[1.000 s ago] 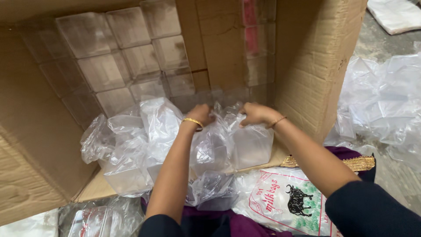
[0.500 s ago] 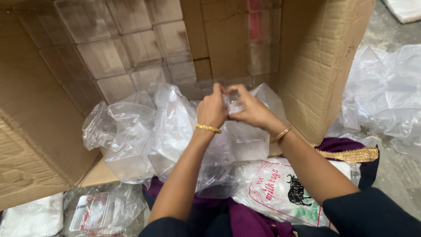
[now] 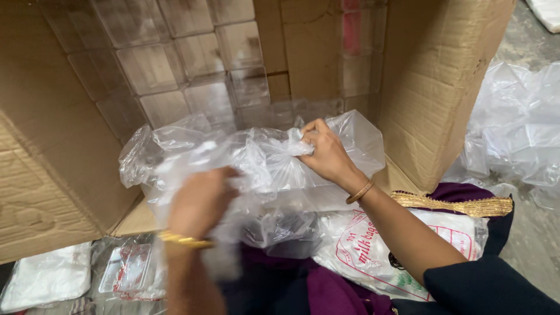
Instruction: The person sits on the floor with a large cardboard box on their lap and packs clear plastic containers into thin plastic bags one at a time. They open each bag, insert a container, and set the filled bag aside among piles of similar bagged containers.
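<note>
Both hands grip a clear plastic bag (image 3: 262, 169) at the picture's centre — right hand (image 3: 326, 154) pinching its gathered neck at two o'clock, blurred left hand (image 3: 198, 201) clutching its side at eight o'clock — before an open cardboard box (image 3: 443, 87).

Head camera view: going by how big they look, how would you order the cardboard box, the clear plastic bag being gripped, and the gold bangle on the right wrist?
Largest to smallest as they look:
1. cardboard box
2. clear plastic bag
3. gold bangle
</note>
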